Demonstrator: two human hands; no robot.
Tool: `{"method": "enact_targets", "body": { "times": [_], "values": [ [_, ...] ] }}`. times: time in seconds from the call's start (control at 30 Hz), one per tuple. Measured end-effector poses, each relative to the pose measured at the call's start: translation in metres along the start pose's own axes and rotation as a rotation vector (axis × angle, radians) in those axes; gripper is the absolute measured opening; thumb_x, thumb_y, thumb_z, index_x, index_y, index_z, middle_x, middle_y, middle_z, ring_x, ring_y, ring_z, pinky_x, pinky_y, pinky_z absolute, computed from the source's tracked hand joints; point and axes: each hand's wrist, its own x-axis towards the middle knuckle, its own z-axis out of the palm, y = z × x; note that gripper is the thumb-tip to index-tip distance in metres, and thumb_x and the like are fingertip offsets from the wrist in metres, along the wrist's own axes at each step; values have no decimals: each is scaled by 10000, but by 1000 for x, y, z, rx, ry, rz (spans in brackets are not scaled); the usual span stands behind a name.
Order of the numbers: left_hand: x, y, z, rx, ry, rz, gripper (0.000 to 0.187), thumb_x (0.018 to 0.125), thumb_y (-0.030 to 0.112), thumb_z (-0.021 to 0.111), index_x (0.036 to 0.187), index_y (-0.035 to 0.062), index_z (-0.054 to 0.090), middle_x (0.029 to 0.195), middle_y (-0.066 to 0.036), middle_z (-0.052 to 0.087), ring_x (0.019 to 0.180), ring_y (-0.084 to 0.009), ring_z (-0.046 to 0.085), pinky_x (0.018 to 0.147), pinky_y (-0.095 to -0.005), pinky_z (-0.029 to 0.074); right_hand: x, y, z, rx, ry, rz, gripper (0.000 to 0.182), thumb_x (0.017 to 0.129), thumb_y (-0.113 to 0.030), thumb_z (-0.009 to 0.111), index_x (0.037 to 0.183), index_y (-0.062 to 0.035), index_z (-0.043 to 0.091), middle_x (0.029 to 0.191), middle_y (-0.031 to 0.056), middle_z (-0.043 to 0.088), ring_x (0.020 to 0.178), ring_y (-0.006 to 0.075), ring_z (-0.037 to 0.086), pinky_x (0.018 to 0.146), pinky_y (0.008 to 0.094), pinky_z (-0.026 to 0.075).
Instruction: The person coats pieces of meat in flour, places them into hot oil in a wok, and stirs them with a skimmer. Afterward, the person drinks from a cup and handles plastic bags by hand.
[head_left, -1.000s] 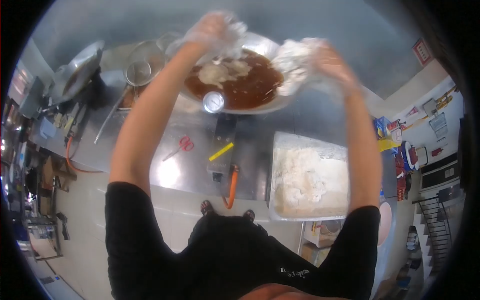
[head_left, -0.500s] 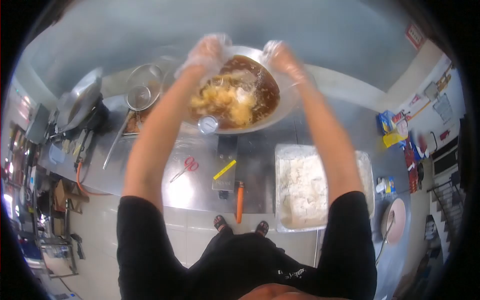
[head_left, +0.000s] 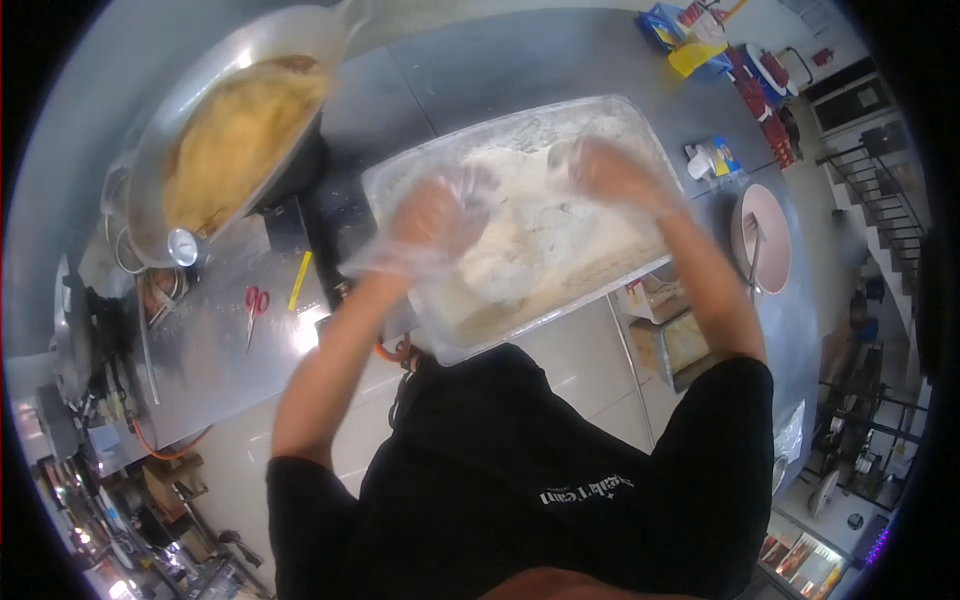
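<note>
Both my hands, in clear plastic gloves, are over a rectangular tray (head_left: 455,350) of white flour (head_left: 560,230). Over the tray's left part is my left hand (head_left: 440,215), its fingers pointing inward and blurred by motion. My right hand (head_left: 610,175) hovers near the right side, its fingertips smeared too. Whether either one holds any flour cannot be made out. Uneven mounds of flour lie between them. To the upper left, a large metal wok (head_left: 150,205) holds dark oil with a golden, foamy mass of frying food (head_left: 245,130).
A round dial thermometer (head_left: 182,247) sits at the wok's rim. Red-handled scissors (head_left: 256,305) and a yellow strip (head_left: 300,280) lie on the steel table (head_left: 215,350). Right of the tray stands a pink bowl (head_left: 760,225) with a utensil in it.
My hands have left the space above the wok and come over the flour tray. My view has turned right, and golden food now covers much more of the oil's surface.
</note>
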Motion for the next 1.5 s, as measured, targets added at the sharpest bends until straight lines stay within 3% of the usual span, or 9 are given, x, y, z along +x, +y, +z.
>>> {"method": "enact_targets", "body": {
  "times": [0.07, 0.23, 0.4, 0.57, 0.63, 0.77, 0.97, 1.07, 1.5],
  "values": [
    [-6, -22, 55, 381, -283, -322, 512, 781, 395, 559, 1199, 109, 485, 1144, -144, 542, 1003, -278, 544, 879, -363, 427, -15, 29, 74, 165, -162, 61, 303, 732, -162, 562, 1018, -68, 596, 1000, 148, 607, 830, 282, 595, 768, 380, 464],
    [-43, -38, 127, 570, -295, 2, 645, 816, 533, 411, 1314, 128, 343, 1275, -153, 434, 1168, -258, 410, 1008, -344, 284, -33, 8, 147, -325, -123, -54, 399, 735, -63, 511, 1132, -73, 547, 1162, 162, 525, 867, 289, 597, 806, 380, 457],
    [-49, -39, 141, 687, -206, 82, 663, 823, 558, 394, 1315, 118, 331, 1298, -133, 401, 1180, -247, 382, 1009, -334, 275, -43, 25, 165, -816, 497, -488, 332, 770, -67, 479, 1089, 12, 525, 947, 176, 590, 790, 262, 598, 727, 388, 476],
    [-41, -5, 117, 662, -84, 96, 628, 845, 554, 386, 1248, 75, 435, 1204, -131, 497, 947, -251, 568, 854, -367, 449, -30, 37, 121, -288, -148, -324, 302, 806, -129, 501, 1074, 2, 542, 898, 166, 600, 783, 260, 589, 739, 376, 468],
    [-27, -39, 131, 652, -310, -311, 627, 833, 544, 411, 1241, 69, 444, 1143, -150, 532, 923, -271, 575, 841, -367, 448, -27, 47, 98, -15, -335, -97, 267, 820, -180, 532, 1035, -25, 560, 864, 166, 599, 774, 266, 585, 767, 398, 452],
    [-23, -48, 115, 355, -132, -531, 560, 824, 418, 498, 1234, 40, 441, 1119, -188, 541, 1044, -277, 520, 914, -349, 388, -11, 144, 163, 177, -214, -166, 382, 779, -269, 581, 1064, -16, 559, 965, 174, 588, 997, 254, 497, 883, 381, 387],
    [-8, -51, 108, -478, 318, -262, 468, 781, 136, 572, 1220, 29, 449, 1186, -190, 509, 1117, -259, 478, 965, -324, 349, -46, 93, 61, 1021, -44, -30, 289, 736, -158, 656, 968, 5, 598, 1010, 116, 610, 885, 191, 576, 781, 293, 453],
    [-2, -32, 90, -344, 258, -67, 457, 768, 98, 568, 1210, 37, 465, 1214, -168, 497, 1129, -245, 469, 973, -310, 344, -54, 75, 33, 337, 159, 40, 328, 742, -162, 620, 1028, -3, 598, 1000, 189, 602, 910, 274, 575, 834, 345, 439],
    [30, 9, -95, -382, 234, 209, 462, 717, 121, 654, 1153, 53, 515, 1114, -81, 570, 984, -147, 537, 858, -268, 438, 8, -24, -133, 51, 389, -1, 394, 675, -169, 710, 1029, -45, 590, 959, 91, 632, 855, 185, 608, 728, 312, 487]
  ]
}}
